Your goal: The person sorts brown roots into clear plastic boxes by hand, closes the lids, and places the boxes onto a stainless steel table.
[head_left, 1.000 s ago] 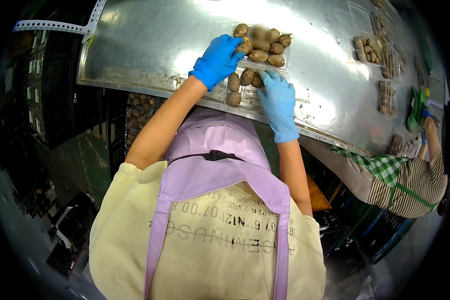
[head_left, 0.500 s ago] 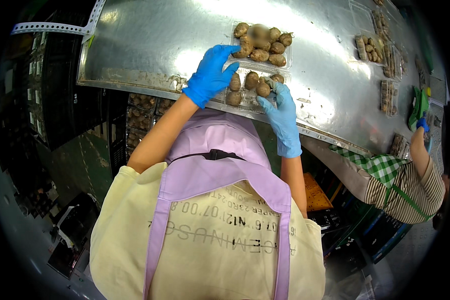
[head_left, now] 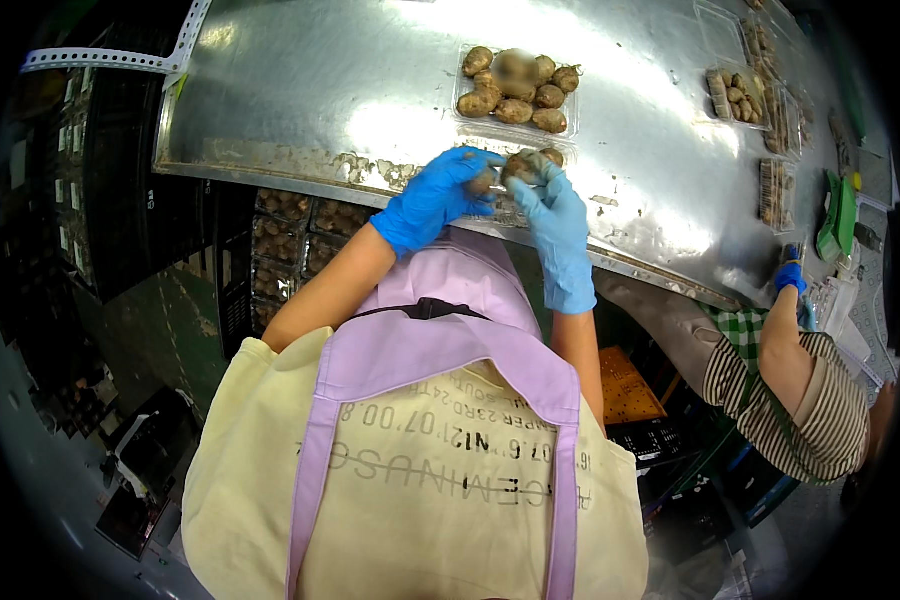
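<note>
My left hand (head_left: 438, 203), in a dark blue glove, has its fingers curled around a brown taro (head_left: 481, 182) above the near clear plastic tray. In a light blue glove, my right hand (head_left: 557, 232) grips another taro (head_left: 519, 167) with thumb and fingertips, close beside the left hand. One more taro (head_left: 552, 157) shows just beyond the right fingers. My hands hide most of the near tray. Just beyond it lies a second clear tray (head_left: 573, 125) filled with several taros (head_left: 515, 111); a round patch there is blurred.
The metal table (head_left: 320, 100) carries more filled trays (head_left: 738, 97) at its far right. A co-worker's blue-gloved hand (head_left: 790, 277) is near a green tool (head_left: 835, 218). Packed trays (head_left: 282, 240) sit below the table edge at left. An orange crate (head_left: 630, 385) stands low at right.
My left hand has come down from the far tray to the near one and closed on a taro. My right hand has shifted slightly up and left. The co-worker's hand has left the green tool.
</note>
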{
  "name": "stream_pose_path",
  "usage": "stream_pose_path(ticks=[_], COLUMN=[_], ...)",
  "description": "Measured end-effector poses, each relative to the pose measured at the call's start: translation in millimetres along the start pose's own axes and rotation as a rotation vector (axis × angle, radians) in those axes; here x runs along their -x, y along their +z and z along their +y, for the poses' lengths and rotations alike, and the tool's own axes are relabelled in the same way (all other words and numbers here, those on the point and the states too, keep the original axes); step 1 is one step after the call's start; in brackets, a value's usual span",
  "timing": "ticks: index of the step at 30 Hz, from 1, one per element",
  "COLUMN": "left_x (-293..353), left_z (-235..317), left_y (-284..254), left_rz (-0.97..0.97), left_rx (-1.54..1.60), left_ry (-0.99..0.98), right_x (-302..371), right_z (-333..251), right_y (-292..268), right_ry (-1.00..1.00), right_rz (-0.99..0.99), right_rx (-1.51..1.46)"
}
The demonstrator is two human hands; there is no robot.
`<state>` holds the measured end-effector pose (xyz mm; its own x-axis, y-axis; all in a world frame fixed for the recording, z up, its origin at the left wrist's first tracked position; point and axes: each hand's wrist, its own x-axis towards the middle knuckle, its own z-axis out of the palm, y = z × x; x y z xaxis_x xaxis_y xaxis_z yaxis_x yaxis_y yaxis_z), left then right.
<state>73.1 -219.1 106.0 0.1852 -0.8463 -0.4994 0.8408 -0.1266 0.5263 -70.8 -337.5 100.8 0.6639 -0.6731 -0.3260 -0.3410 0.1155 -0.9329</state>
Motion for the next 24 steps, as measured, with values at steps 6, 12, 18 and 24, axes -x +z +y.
stream_pose_path(ticks=[6, 12, 18, 24], left_x=[9, 8, 5, 4], left_z=[14, 16, 3, 12], left_y=[-9, -3, 17, 16], left_rz=[0.040, 0.113, 0.206, 0.014], left_rx=[0.016, -0.295, -0.615, -0.506], left_ry=[0.071, 0.029, 0.286, 0.218], right_x=[-19, -22, 1, 11], right_z=[-24, -10, -26, -19], right_y=[13, 22, 13, 8], right_ry=[0.107, -0.093, -0.428, -0.121], right_rz=[-0.049, -0.001, 0.002, 0.023], right_rx=[1.031, 0.870, 0.504, -0.152])
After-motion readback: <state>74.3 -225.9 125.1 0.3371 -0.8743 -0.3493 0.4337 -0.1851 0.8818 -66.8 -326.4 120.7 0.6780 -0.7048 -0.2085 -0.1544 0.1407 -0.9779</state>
